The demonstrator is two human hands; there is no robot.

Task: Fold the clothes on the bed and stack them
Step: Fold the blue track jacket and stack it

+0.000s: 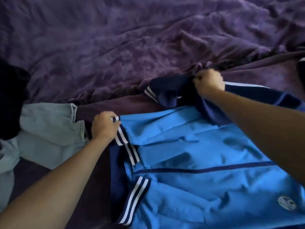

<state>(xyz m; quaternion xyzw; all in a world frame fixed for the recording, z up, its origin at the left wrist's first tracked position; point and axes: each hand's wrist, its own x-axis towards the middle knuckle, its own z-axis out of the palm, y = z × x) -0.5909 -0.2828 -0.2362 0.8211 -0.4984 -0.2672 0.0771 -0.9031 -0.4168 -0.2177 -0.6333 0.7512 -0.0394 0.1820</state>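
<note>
Two fists on sleek blue jacket [206, 162], left hand [104, 128] pinching striped hem [121, 135], right hand [209, 83] bunching navy sleeve [166, 90].

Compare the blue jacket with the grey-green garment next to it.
Colour: the blue jacket is bright blue with navy sleeves and white stripes; the grey-green garment is plain.
Handling: the left hand and right hand both grip the blue jacket; no hand holds the grey-green garment.
Lie: the blue jacket is spread wide; the grey-green garment lies rumpled.
Both rest on the purple bed cover.
</note>
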